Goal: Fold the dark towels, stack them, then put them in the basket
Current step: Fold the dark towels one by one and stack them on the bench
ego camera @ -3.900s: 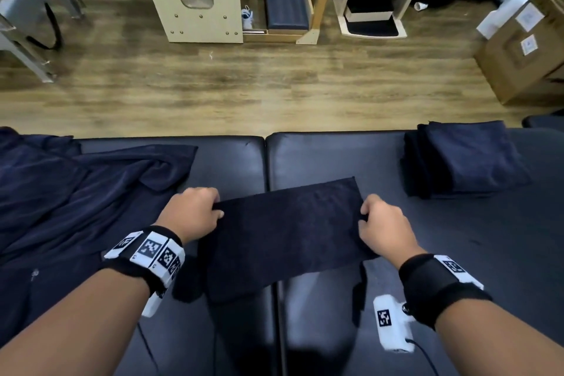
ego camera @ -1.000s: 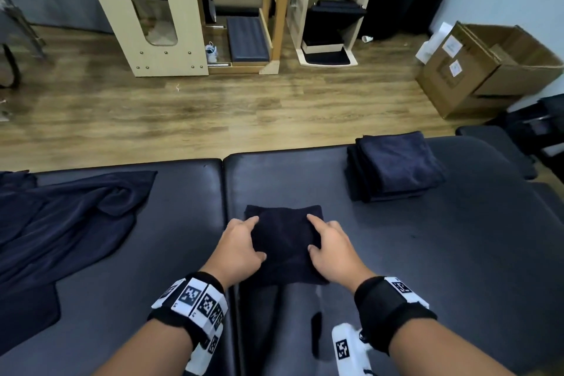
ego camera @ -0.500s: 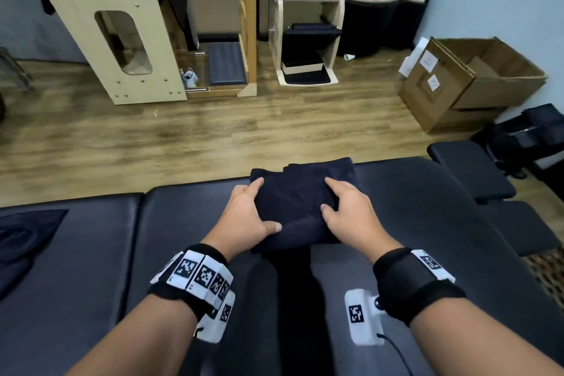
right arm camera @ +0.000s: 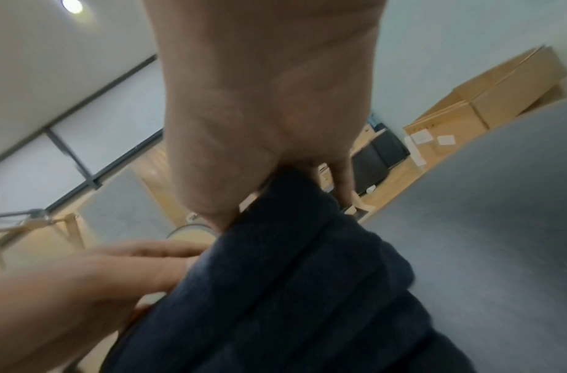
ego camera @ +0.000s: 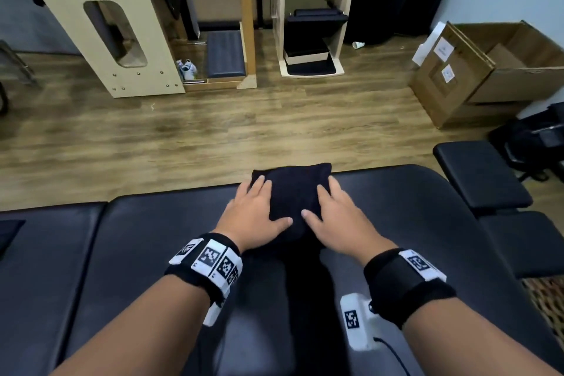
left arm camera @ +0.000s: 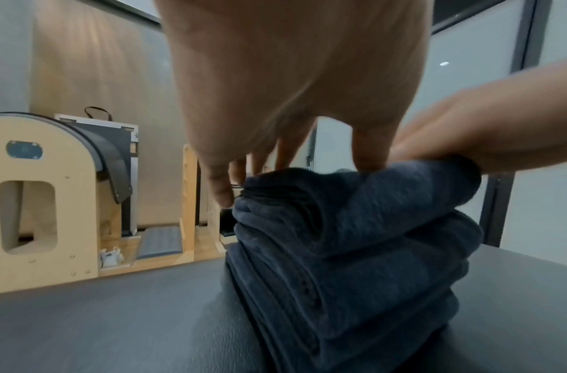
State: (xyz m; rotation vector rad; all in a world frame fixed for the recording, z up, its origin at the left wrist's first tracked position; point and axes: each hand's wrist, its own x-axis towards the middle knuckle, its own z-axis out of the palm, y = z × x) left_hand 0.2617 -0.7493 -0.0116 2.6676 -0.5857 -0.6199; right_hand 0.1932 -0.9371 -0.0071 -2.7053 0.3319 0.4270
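A stack of folded dark towels (ego camera: 294, 189) sits at the far edge of the black padded table (ego camera: 122, 253). My left hand (ego camera: 253, 210) lies flat on its left side and my right hand (ego camera: 335, 217) on its right side, fingers stretched forward and thumbs resting on top. The left wrist view shows several folded layers of the stack (left arm camera: 355, 252), with the left hand's fingertips (left arm camera: 368, 161) on its top edge. The right wrist view has the right hand (right arm camera: 260, 126) pressing on the top towel (right arm camera: 307, 277). No towel is pinched.
A corner of an unfolded dark towel (ego camera: 7, 232) shows at the table's left edge. Black padded stools (ego camera: 479, 177) stand to the right, with a woven brown surface (ego camera: 546, 299) below them. An open cardboard box (ego camera: 488, 70) and wooden equipment (ego camera: 100, 24) stand on the floor beyond.
Both hands carried the newly folded towel from mid-table away and to the right, onto the stack at the far edge. They now lie flat on top of it.
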